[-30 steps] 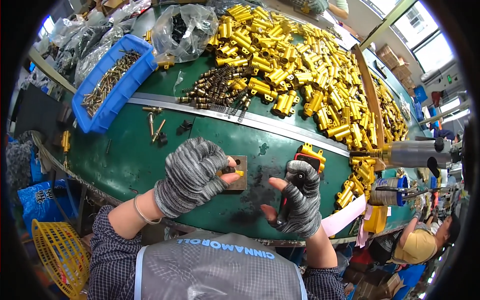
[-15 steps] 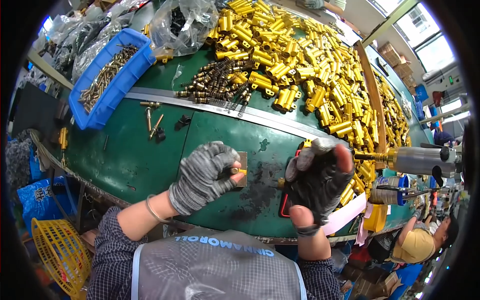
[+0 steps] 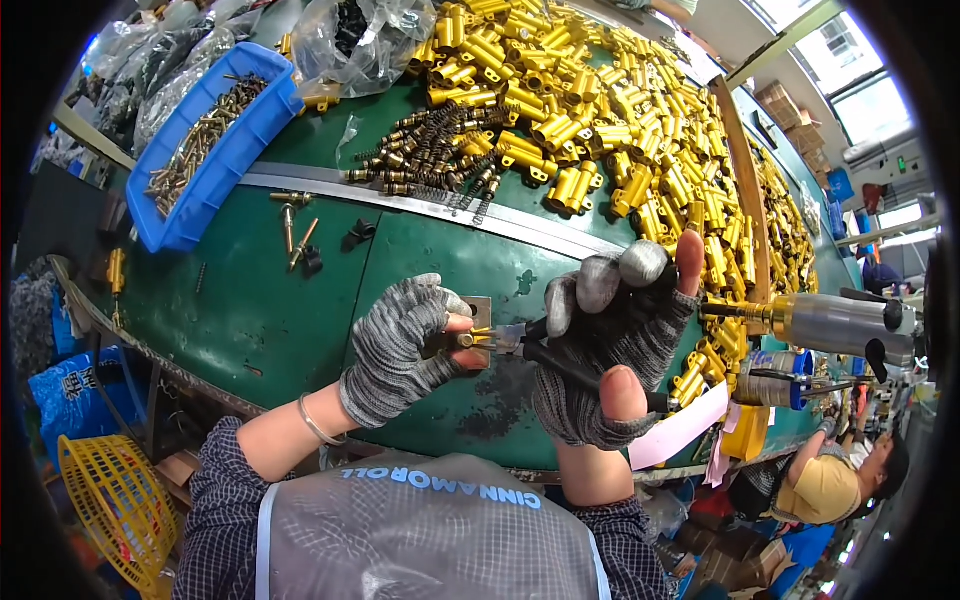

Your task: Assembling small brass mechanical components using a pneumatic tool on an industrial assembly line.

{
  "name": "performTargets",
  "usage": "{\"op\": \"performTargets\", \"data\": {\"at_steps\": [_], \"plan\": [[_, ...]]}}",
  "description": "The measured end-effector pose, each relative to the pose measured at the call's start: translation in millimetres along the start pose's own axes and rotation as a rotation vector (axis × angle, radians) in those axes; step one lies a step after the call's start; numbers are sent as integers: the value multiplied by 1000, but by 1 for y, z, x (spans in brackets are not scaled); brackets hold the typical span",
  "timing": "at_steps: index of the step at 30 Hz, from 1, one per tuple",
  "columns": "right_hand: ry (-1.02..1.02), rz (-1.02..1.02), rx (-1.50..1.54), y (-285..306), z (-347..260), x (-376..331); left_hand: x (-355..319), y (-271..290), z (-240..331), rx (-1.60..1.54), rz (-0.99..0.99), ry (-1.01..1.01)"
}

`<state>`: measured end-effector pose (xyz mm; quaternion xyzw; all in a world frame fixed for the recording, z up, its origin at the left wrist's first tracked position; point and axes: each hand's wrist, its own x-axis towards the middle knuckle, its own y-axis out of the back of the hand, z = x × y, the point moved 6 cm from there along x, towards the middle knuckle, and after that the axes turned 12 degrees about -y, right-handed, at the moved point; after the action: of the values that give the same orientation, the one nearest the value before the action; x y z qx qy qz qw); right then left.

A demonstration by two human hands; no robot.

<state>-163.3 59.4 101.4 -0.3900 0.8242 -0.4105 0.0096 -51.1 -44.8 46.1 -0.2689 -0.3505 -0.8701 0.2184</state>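
Raised since a second ago: right hand [image 3: 610, 350], gloved, clenched on dark-handled pliers [image 3: 530, 345], jaws meeting a small brass fitting [image 3: 467, 339]. Fitting pinched by left hand [image 3: 400, 345] over a metal block [image 3: 478, 312] on the green table [image 3: 250, 300]. Beyond the grip: springs [image 3: 440, 165], brass parts [image 3: 600, 120], blue tray [image 3: 215, 145].

Blue bin [image 3: 215, 150] w/ screws, brass fittings pile [image 3: 600, 130], yellow basket [image 3: 115, 505].

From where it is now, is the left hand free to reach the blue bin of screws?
Probably not right away. The left hand is pinching a small brass part against the pliers in the right hand. The green table up to the blue bin looks open.
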Motion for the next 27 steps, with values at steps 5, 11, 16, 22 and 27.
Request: {"op": "performTargets", "data": {"at_steps": [5,11,16,22,27], "plan": [[-13,-98,-6,-10,3,2,4,-5,-7,-182,-49,138],[-17,-352,-284,-29,9,4,-17,-22,-27,-423,-58,418],[27,-455,-374,-42,11,2,-9,-13,-18,-267,-14,318],[72,-190,-132,-39,-12,4,-8,-10,-16,-262,17,196],[32,-562,-272,-62,4,0,-7,-12,-15,-253,66,126]]}}
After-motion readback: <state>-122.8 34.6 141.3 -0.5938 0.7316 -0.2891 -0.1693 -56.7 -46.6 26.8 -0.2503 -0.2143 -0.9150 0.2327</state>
